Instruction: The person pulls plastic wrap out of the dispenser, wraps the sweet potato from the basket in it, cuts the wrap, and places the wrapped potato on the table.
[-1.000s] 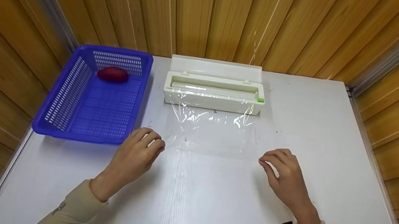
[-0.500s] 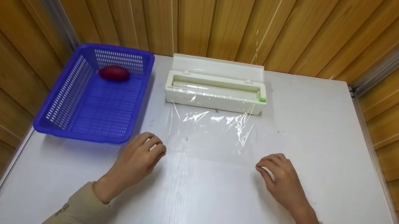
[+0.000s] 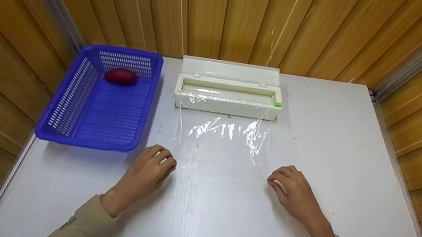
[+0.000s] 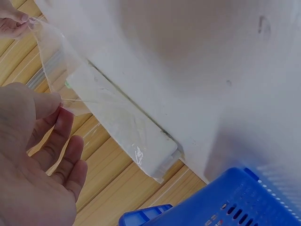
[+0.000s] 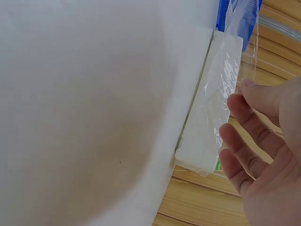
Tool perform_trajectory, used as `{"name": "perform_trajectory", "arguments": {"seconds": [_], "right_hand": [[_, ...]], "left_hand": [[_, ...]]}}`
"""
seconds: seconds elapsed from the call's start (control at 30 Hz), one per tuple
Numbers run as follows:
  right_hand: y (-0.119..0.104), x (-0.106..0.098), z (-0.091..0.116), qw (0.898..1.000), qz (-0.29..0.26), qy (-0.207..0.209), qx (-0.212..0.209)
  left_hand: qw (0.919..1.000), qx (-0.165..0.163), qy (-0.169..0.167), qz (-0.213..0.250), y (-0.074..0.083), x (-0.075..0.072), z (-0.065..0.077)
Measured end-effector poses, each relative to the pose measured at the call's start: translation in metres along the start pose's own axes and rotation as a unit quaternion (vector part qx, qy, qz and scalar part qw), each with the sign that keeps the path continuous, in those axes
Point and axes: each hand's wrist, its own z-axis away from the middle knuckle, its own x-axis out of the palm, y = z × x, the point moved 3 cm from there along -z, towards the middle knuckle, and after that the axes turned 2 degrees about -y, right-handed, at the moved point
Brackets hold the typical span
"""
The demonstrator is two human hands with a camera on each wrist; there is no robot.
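Observation:
A clear sheet of cling film [image 3: 227, 147] stretches from the roll [image 3: 228, 94] inside a white dispenser box [image 3: 226, 107], whose lid [image 3: 230, 70] is tipped back. Between thumb and index finger my left hand [image 3: 147, 170] pinches one near corner of the film, and its other fingers curve loosely, as the left wrist view shows. My right hand [image 3: 295, 194] pinches the opposite near corner. In the right wrist view the film [image 5: 225, 70] runs from the right hand's fingertips across the box front [image 5: 207, 103]. Both hands are held over the white table, in front of the box.
A blue plastic basket [image 3: 89, 143] stands left of the box, close to the left hand, with a dark red oval object [image 3: 120, 76] in it. The white table [image 3: 191, 228] meets wood-panelled walls [image 3: 246, 16] at the back and sides. A green slider [image 3: 277, 104] sits at the box's right end.
Both hands have moved toward the person and slightly closer together, drawing the film's near edge further from the box. The box and basket have stayed in place.

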Motion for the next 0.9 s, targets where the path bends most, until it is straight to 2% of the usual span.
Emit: {"name": "perform_trajectory", "arguments": {"seconds": [0.33,0.63,0.9], "right_hand": [[0.001,0.007,-0.001,0.999,0.007,-0.033,0.001],[0.002,0.013,-0.004,0.997,-0.002,-0.076,0.006],[0.002,0.019,-0.004,0.995,-0.005,-0.095,0.009]], "left_hand": [[1.0,-0.002,-0.002,0.001,-0.005,0.011,-0.001],[0.9994,0.003,-0.028,-0.019,-0.006,0.021,-0.001],[0.9985,-0.01,-0.054,-0.007,-0.006,0.027,-0.002]]}}
